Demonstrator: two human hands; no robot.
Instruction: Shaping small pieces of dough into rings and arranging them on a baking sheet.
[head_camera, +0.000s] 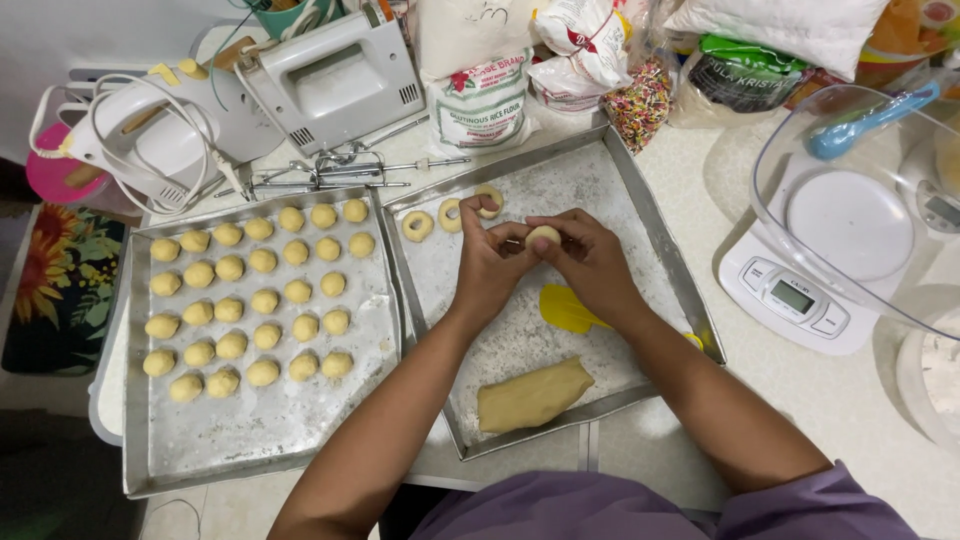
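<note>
Holding item: one small dough ball (543, 236), pale yellow, pinched between the fingertips of the left hand (489, 262) and the right hand (592, 262). Both hands are closed around it from either side, above the floured right tray (655, 215).

Just beyond the grip, towards the tray's far corner: three dough rings (450, 214), laid in a short row, touching or nearly touching one another.

Just under the right hand, on the near side of the grip: yellow spatula (563, 308), partly hidden by the wrist.

Nearer the person, well below the grip: dough slab (531, 395), flattened, oblong, lying on the flour near the tray's front rim.

Left of the grip, beside the right tray: left tray (262, 428), metal, floured, bearing rows of dough balls (262, 292), set apart from each other; its near part is bare flour.

Beyond the left tray: hand mixer (335, 80), white, lying on its side, with loose metal beaters (330, 172) just in front of it.

Beyond the grip, past the tray's far rim: flour bags (482, 95) and a packet of coloured sprinkles (640, 105).

Right of the grip, well apart: white kitchen scale (800, 292) with a clear bowl (860, 215) over it.
</note>
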